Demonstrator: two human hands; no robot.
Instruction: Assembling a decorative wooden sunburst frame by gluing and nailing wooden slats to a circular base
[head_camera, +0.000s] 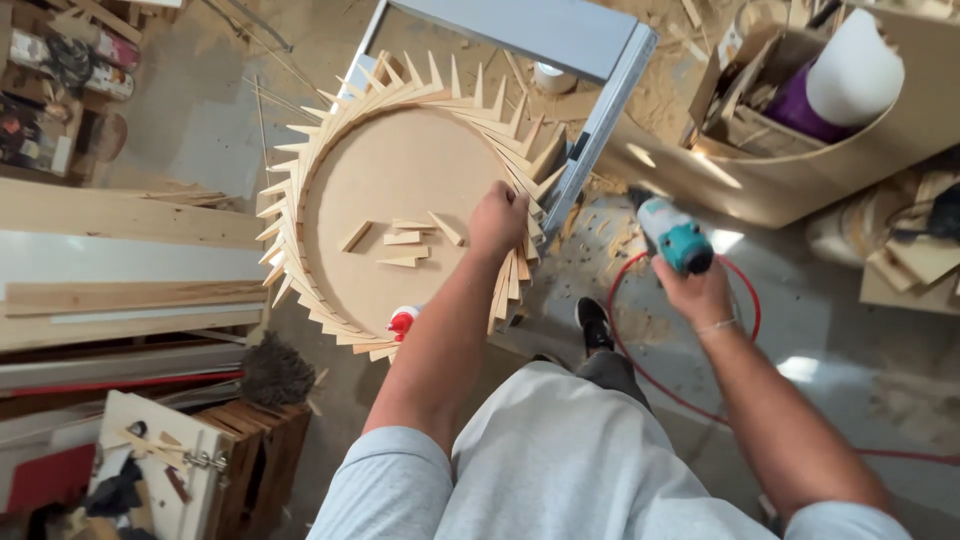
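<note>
Head view: the left hand (497, 220) pressed closed fingers onto a wedge in the round sunburst ring of pale wooden wedges (300, 215). The right hand (697, 290) gripped a teal nail gun (672, 236), well right. Fastening seemed underway; next would need the gun beside those fingers.

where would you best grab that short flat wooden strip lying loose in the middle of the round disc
Probably pinch the short flat wooden strip across its narrow width, from above. It lies flat and diagonal on the round tan wooden disc, apart from the other loose pieces, so both long edges are free.
</note>
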